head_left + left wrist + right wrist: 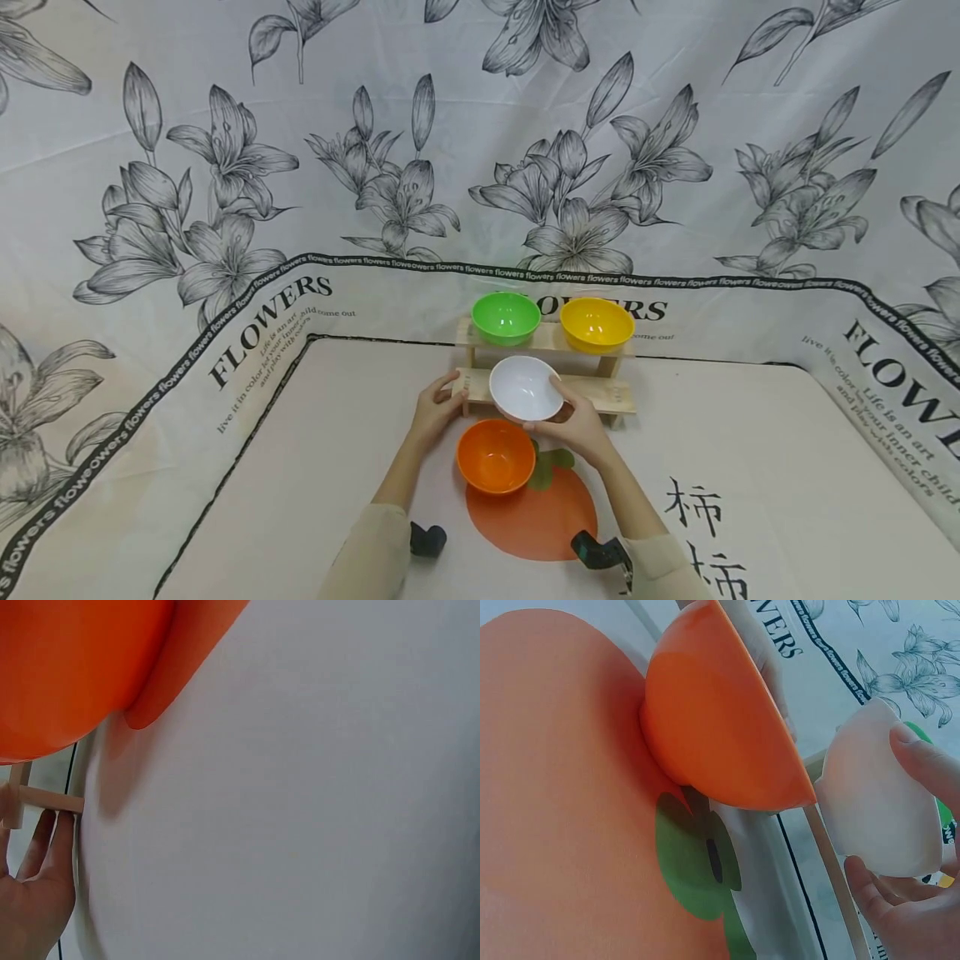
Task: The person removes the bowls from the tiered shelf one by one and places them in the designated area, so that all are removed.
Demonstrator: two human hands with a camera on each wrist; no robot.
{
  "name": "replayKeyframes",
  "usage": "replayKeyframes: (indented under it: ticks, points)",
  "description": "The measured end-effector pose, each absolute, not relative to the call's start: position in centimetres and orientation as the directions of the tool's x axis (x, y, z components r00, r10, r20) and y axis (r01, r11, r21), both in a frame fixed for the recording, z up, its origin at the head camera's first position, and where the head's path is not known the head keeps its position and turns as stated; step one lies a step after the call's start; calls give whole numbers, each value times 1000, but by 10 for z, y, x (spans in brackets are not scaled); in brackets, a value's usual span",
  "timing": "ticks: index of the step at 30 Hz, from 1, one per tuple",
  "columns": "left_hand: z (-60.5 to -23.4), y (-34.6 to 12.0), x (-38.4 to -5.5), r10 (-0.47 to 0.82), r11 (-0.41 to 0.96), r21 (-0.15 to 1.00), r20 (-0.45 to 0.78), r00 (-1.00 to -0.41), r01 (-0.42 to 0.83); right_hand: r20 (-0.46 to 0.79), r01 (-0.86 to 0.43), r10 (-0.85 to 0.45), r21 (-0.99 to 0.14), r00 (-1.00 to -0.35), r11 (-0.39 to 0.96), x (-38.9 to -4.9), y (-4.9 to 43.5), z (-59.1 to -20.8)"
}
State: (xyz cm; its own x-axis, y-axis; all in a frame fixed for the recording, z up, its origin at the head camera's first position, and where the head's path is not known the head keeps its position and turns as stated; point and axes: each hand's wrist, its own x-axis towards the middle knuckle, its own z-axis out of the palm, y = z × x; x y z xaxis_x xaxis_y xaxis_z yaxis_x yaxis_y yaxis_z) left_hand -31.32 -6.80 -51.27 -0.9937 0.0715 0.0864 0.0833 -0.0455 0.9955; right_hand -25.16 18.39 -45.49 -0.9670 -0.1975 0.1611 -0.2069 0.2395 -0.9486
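Observation:
A white bowl (525,389) is at the lower step of a two-tier wooden rack (596,392); I cannot tell whether its base touches the wood. My right hand (581,427) holds the bowl's right side, thumb and fingers spread across it in the right wrist view. At the rack's left end my left hand (435,410) grips the lower step, and the left wrist view shows its fingers against the wood. An orange bowl (496,457) sits upright on the table in front of the rack, between my forearms.
On the rack's upper step stand a green bowl (506,318) on the left and a yellow bowl (597,325) on the right. The tablecloth carries a printed orange persimmon (536,525) and black characters (693,507). A flower-printed curtain (420,200) rises behind.

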Motion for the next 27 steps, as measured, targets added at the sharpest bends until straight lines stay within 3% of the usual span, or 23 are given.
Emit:
replayKeyframes:
  ticks: [11,27]
  points:
    - [-482,-69,-292,131,-79,995,71,-989,61,178,-217,-197,-955,-964,203,-230,203,-454]
    - [-506,-67,-308,91,-78,995,71,-993,64,116,-155,-141,-939,-983,306,-198,232,-467]
